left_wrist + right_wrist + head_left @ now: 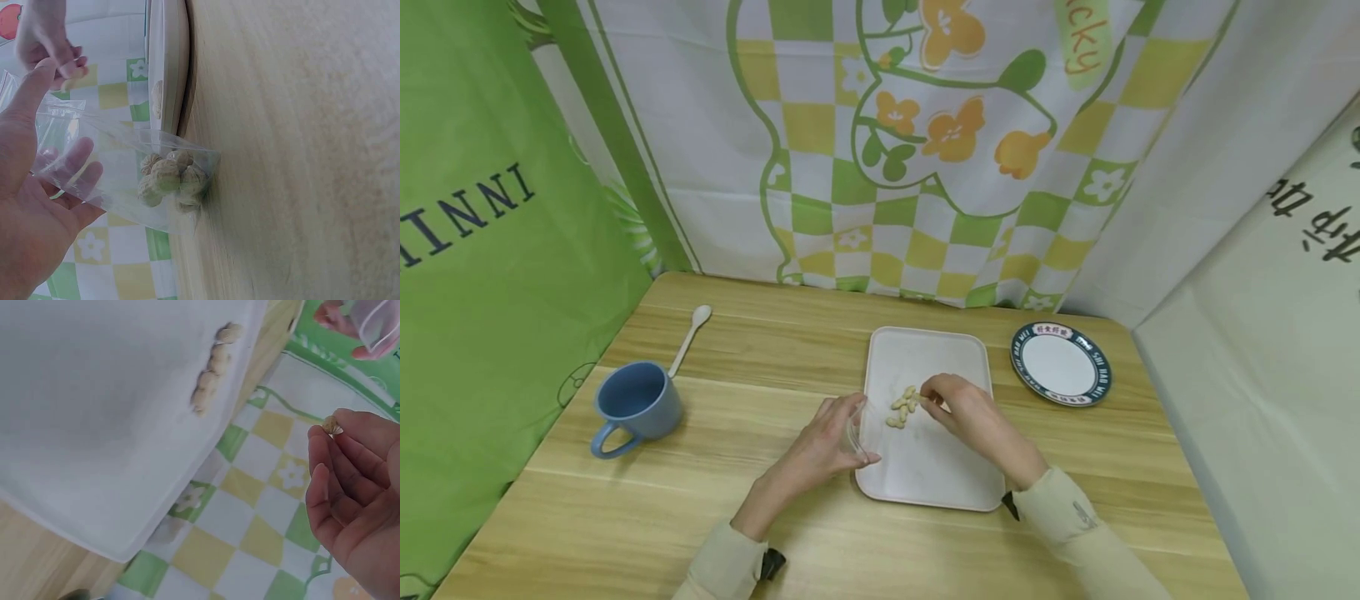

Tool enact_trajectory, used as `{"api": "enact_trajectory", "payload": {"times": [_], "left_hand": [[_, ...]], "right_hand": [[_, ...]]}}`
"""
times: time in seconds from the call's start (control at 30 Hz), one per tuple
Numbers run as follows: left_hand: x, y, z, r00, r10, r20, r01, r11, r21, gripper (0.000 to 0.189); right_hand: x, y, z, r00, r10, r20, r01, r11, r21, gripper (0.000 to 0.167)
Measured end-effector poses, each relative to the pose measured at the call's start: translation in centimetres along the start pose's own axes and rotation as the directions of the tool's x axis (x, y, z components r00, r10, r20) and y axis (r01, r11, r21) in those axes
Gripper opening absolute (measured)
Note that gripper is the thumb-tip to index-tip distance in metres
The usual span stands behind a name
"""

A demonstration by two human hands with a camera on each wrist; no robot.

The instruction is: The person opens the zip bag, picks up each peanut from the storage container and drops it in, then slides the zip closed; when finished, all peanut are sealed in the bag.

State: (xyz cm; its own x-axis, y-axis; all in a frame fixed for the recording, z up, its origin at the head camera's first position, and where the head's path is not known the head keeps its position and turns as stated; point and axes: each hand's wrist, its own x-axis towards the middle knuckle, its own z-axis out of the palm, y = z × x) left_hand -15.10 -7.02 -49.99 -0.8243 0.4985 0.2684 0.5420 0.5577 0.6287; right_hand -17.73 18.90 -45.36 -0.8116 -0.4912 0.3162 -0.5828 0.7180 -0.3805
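Observation:
My left hand (820, 446) holds a clear plastic bag (115, 140) between thumb and spread fingers, over the left edge of a white tray (932, 467). At the bottom of the bag, several unshelled peanuts (167, 178) are bunched together in the left wrist view. Over the tray, my right hand (973, 421) pinches one peanut (330, 425) between thumb and fingertips, its other fingers loosely bent. A few more peanuts (902, 410) lie near the middle of the tray, and the right wrist view shows them in a row.
A blue mug (638, 404) stands at the left of the wooden table (737, 350), with a pale spoon (688, 342) just behind it. Right of the tray lies a round plate (1060, 364) with a dark patterned rim. Patterned curtains (910, 233) hang behind the table.

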Motion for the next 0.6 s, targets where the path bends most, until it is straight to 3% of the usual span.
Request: {"api": "enact_trajectory", "payload": {"times": [0.33,0.6], "left_hand": [[0.1,-0.1,0.1,1.0,0.02,-0.01,-0.02,1.0,0.011,0.085],[0.1,0.0,0.0,1.0,0.011,-0.014,-0.011,1.0,0.002,0.085]], "right_hand": [[0.4,-2.5,-1.3,0.98,-0.176,-0.097,0.178,0.984,0.014,0.014],[0.7,-4.0,-1.6,0.957,-0.269,-0.111,0.271,0.963,0.001,0.015]]}}
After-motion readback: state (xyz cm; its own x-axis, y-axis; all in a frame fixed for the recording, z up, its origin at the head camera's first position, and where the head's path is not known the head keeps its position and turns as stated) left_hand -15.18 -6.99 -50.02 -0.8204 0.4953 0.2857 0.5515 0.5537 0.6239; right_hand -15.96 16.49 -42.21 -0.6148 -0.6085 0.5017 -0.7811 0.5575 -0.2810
